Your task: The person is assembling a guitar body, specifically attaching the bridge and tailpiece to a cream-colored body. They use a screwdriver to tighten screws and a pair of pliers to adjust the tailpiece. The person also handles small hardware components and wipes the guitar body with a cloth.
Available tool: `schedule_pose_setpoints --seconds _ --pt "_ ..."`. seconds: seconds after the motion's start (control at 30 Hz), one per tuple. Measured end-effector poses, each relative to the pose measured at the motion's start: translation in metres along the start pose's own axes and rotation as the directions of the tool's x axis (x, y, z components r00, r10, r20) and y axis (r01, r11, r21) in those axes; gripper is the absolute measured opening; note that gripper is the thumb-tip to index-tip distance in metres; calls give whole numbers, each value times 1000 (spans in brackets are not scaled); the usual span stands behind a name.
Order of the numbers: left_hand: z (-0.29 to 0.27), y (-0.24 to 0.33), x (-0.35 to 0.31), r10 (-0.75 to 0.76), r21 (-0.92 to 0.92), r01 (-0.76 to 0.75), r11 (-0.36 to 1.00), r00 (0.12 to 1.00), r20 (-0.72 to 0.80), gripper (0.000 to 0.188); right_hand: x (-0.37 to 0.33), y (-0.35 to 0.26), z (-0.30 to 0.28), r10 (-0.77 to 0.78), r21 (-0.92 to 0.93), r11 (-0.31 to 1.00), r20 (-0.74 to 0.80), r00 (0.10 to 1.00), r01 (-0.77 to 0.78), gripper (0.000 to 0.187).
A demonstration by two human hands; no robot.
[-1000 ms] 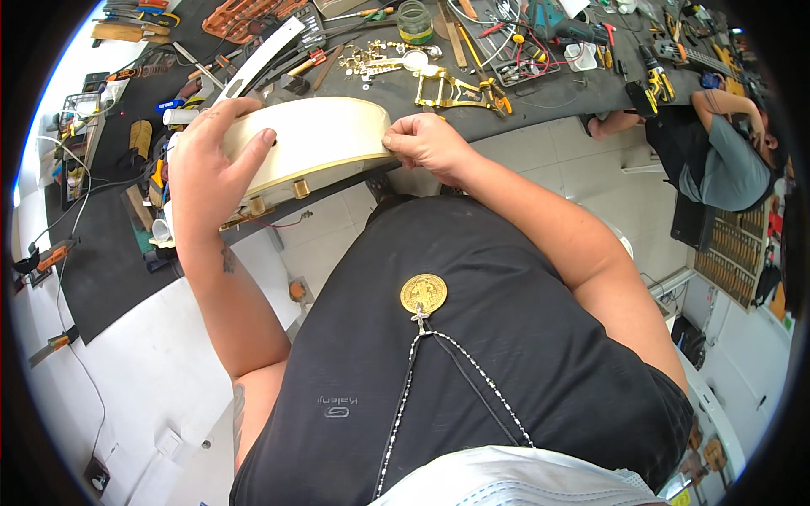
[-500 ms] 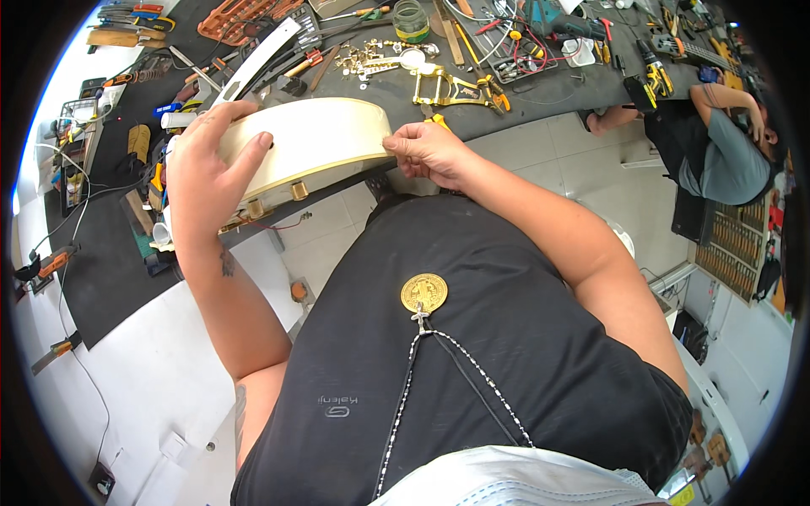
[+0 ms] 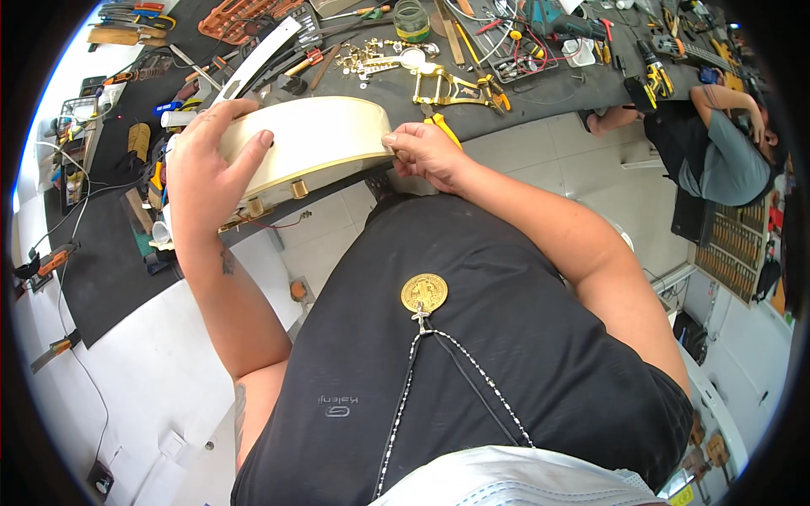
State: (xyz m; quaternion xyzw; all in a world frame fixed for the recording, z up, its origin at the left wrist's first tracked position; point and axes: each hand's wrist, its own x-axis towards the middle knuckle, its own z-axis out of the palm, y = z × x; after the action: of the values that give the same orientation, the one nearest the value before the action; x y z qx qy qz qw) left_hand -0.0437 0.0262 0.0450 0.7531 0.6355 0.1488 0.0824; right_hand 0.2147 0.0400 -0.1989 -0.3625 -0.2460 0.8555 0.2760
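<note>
A cream guitar body (image 3: 316,135) with yellowish edging stands on its side at the bench's front edge, its rim facing up. Gold pickups (image 3: 299,189) show on the face turned toward me. My left hand (image 3: 207,164) is wrapped over the body's left end, thumb pressed on the rim, holding it steady. At the right end, my right hand (image 3: 426,153) has thumb and forefinger pinched together against the rim; whatever sits between the fingertips is too small to make out. Yellow-handled pliers (image 3: 444,128) lie just beyond that hand.
Behind the body, a gold vibrato tailpiece (image 3: 447,88), loose gold hardware (image 3: 375,59) and a glass jar (image 3: 411,21) rest on the dark bench (image 3: 97,287). Tools crowd the far side. A seated person (image 3: 730,152) is at the right, near a yellow drill (image 3: 656,72).
My right hand has turned slightly at the rim, exposing more of the pliers' handle behind it. The left hand and the guitar body stay almost still.
</note>
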Motion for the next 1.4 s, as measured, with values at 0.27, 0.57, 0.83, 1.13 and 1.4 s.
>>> schedule_pose_setpoints --seconds 0.27,0.57,0.83,1.13,1.4 --pt "2 0 1 13 7 -13 1000 1000 -1 36 0 2 -2 -51 -98 994 -14 999 49 35" --pt "-1 3 1 -1 5 1 1000 1000 8 36 4 4 -6 -191 -342 922 3 982 180 40" --pt "-1 2 1 11 -17 -11 1000 1000 5 36 7 8 -11 -130 -190 973 19 991 131 33" --pt "1 -1 0 5 -6 -5 1000 1000 -5 35 4 7 -18 -40 -49 998 10 999 41 21" --pt "-3 -3 -5 39 -28 -40 999 999 -32 36 -7 0 -24 -106 -207 973 -3 994 103 12"
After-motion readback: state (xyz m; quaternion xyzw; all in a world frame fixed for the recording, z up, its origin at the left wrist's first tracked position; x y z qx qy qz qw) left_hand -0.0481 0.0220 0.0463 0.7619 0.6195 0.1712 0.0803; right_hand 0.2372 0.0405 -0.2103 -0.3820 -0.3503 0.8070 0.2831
